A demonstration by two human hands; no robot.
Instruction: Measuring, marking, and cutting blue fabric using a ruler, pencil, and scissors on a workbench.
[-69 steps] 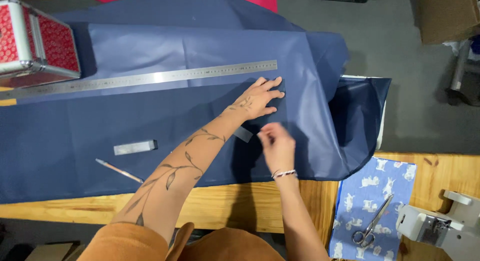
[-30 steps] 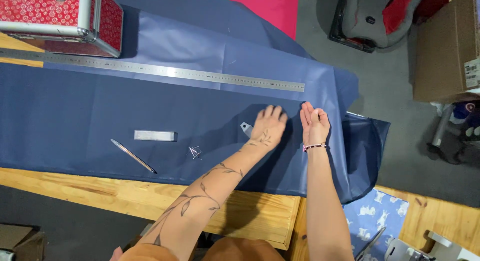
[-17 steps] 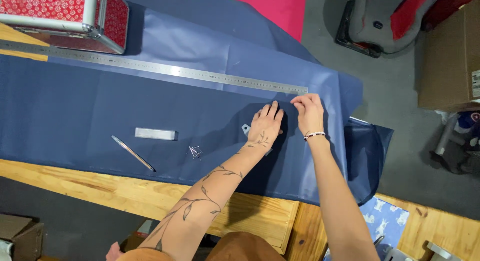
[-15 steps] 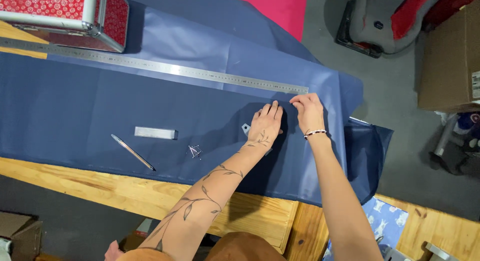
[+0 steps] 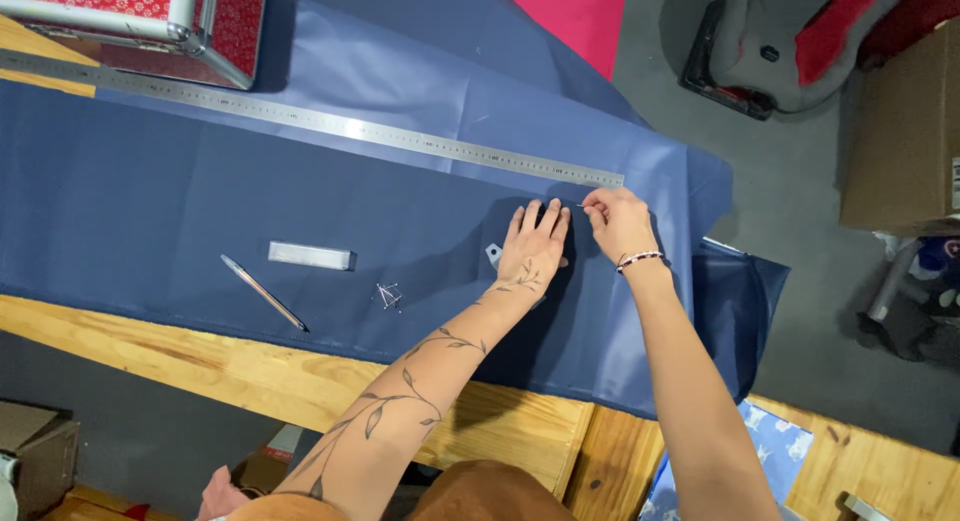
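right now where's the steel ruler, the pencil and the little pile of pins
steel ruler (image 5: 330, 124), head view, middle of its blade
pencil (image 5: 264, 293), head view, mid-shaft
pile of pins (image 5: 387, 297), head view, centre of the cluster

Pin (image 5: 583, 205) now in right hand (image 5: 620, 224)

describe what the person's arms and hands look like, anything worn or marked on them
Both arms are bare, with no sleeves showing. The left arm carries a dark leafy vine tattoo running up the forearm, with a small design on the back of the left hand. The right hand has a beaded bracelet at its wrist.
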